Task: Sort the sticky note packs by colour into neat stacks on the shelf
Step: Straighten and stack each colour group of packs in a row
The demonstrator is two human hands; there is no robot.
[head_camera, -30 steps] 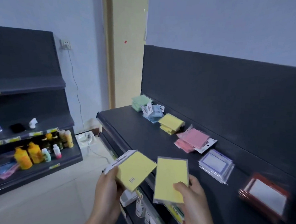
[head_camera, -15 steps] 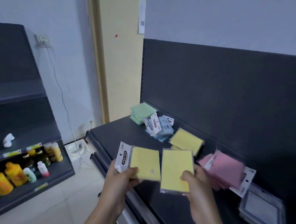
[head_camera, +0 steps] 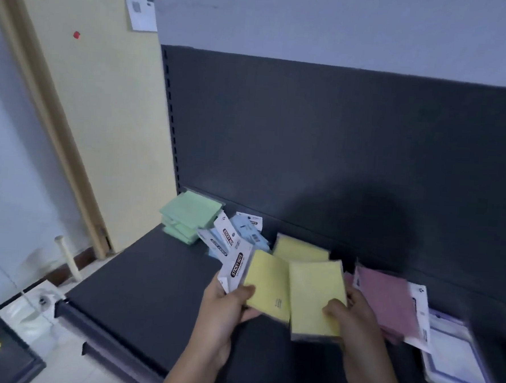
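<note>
Two yellow sticky note packs, one pinched in left hand (head_camera: pixel 224 305), one in right hand (head_camera: pixel 353 316), above dark shelf (head_camera: pixel 139 288).

The left pack (head_camera: pixel 267 284), held in the left grip (head_camera: pixel 223 311), is pale yellow with a small dark printed mark near its lower edge. Its header card (head_camera: pixel 236 267) is white with a black label lettered in white. The right pack (head_camera: pixel 313 298), in the right grip (head_camera: pixel 353 319), is plain pale yellow. Just beyond both grips, the yellow stack (head_camera: pixel 300 250) has the same shade. Beyond and left of the left grip, the blue packs (head_camera: pixel 243 232) are light blue and the green stack (head_camera: pixel 189 214) is mint. Right of the right grip, the pink packs (head_camera: pixel 387 303) are dusty pink and the bordered packs (head_camera: pixel 457 360) are white with a purple frame. The shelf (head_camera: pixel 151 288) is dark charcoal.
</note>
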